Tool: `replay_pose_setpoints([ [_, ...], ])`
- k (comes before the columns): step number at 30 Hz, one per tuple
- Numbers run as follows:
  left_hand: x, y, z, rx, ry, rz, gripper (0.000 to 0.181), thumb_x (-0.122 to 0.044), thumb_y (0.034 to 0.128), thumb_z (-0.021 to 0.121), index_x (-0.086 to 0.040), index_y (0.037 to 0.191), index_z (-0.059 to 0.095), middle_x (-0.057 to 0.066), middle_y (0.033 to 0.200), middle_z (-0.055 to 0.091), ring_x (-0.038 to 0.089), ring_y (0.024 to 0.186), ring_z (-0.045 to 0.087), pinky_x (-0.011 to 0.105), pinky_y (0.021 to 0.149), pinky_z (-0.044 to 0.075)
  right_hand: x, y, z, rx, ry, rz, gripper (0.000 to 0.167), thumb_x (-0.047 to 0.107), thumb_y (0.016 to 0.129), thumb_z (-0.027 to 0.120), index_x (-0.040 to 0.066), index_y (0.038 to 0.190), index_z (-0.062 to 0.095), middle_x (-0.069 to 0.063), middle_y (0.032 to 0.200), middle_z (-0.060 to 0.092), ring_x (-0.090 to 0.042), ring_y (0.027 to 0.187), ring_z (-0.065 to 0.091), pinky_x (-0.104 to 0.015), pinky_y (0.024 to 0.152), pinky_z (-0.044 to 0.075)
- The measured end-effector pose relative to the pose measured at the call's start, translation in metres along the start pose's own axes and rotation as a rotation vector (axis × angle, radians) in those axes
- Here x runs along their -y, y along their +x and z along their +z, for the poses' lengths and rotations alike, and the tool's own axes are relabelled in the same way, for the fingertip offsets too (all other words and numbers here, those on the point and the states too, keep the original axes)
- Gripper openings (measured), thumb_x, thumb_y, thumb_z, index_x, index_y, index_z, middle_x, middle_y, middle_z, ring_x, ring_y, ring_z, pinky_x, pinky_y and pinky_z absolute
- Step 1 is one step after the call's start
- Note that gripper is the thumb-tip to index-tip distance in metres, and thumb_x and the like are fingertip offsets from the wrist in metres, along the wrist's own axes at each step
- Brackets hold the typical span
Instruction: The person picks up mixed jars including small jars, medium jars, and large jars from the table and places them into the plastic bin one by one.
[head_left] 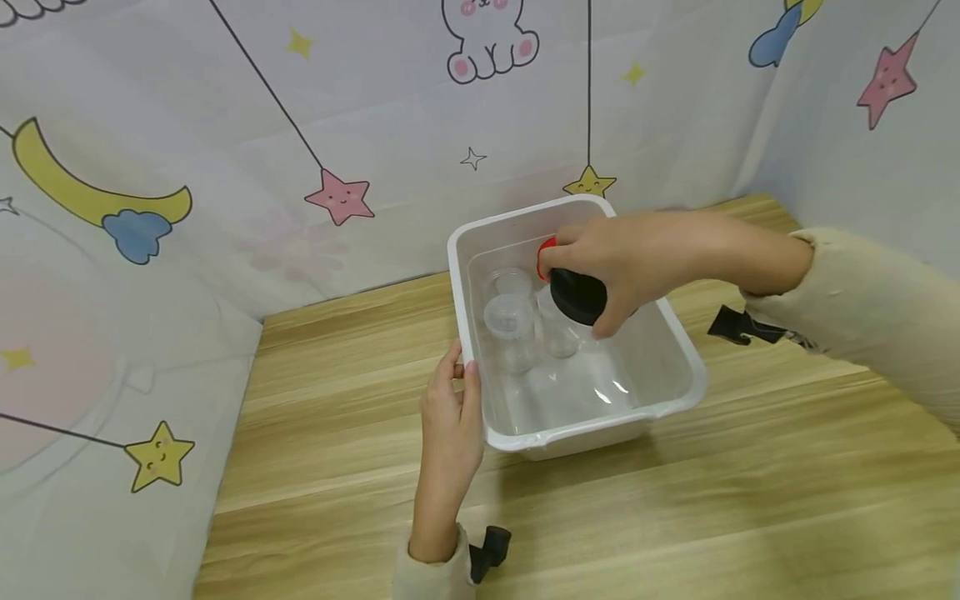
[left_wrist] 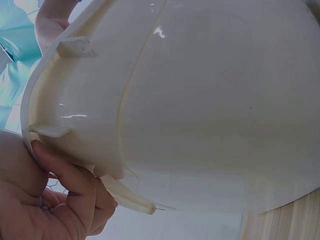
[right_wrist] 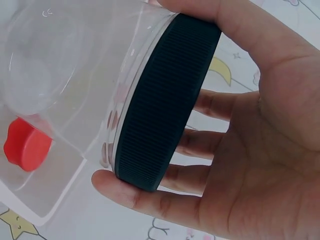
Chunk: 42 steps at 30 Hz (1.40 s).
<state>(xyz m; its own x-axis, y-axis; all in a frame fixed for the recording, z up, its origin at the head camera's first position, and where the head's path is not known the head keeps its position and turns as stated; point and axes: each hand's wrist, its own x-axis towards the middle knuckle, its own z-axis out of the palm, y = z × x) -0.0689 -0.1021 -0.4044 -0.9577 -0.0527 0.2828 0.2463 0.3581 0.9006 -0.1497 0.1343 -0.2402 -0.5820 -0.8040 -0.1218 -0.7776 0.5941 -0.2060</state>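
Note:
My right hand (head_left: 622,258) reaches over the white plastic tub (head_left: 555,398) and grips the black lid (head_left: 576,297) of a clear jar. Close up in the right wrist view, thumb and fingers span the ribbed lid (right_wrist: 167,100), with the transparent jar body (right_wrist: 100,65) beyond it. A red cap (right_wrist: 29,145) with a scalloped edge shows past the jar. At the tub's left side, my left hand (head_left: 452,417) holds the rim, thumb on top. Its fingers (left_wrist: 70,175) curl beneath the rim in the left wrist view.
Clear plastic containers (head_left: 509,317) stand in the tub's left half. The tub rests on a wood-grain table (head_left: 337,433). A white curtain (head_left: 405,125) printed with stars and moons hangs behind and on both sides.

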Motion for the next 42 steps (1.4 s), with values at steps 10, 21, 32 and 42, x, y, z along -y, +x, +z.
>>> replay_pose_setpoints([
  [10,-0.003,-0.001,-0.001,0.003,0.005,-0.007,0.046,-0.018,0.1081,0.045,0.009,0.145,0.042,0.020,0.107,0.055,0.026,0.082,0.071,0.044,0.071,0.061,0.006,0.010,0.009,0.032,-0.056,-0.004,0.055,0.023,0.071,0.084,0.011,0.118,0.058,-0.003,0.107,0.054,-0.025,0.099,0.053,-0.037,0.080,0.051],
  [21,-0.003,0.000,-0.001,-0.001,0.023,-0.015,0.045,-0.018,0.1078,0.045,0.009,0.145,0.042,0.017,0.106,0.056,0.029,0.082,0.071,0.032,0.071,0.060,0.006,0.021,0.022,0.074,0.006,-0.053,0.056,0.020,0.072,0.086,0.010,0.118,0.056,-0.005,0.107,0.055,-0.025,0.099,0.055,-0.038,0.080,0.053],
  [32,-0.004,0.000,-0.001,0.007,0.031,-0.020,0.046,-0.019,0.1080,0.045,0.007,0.145,0.042,0.016,0.106,0.056,0.026,0.080,0.071,0.033,0.070,0.060,0.008,0.030,0.035,0.122,-0.024,-0.070,0.059,0.021,0.071,0.086,0.011,0.121,0.056,-0.003,0.108,0.055,-0.022,0.097,0.055,-0.034,0.073,0.055],
  [42,-0.003,-0.001,-0.001,0.006,0.010,-0.017,0.046,-0.019,0.1081,0.045,0.008,0.145,0.042,0.017,0.107,0.056,0.034,0.084,0.071,0.035,0.071,0.061,0.012,0.037,0.044,0.114,-0.033,-0.084,0.061,0.022,0.069,0.089,0.012,0.121,0.058,-0.001,0.107,0.056,-0.022,0.100,0.054,-0.033,0.076,0.056],
])
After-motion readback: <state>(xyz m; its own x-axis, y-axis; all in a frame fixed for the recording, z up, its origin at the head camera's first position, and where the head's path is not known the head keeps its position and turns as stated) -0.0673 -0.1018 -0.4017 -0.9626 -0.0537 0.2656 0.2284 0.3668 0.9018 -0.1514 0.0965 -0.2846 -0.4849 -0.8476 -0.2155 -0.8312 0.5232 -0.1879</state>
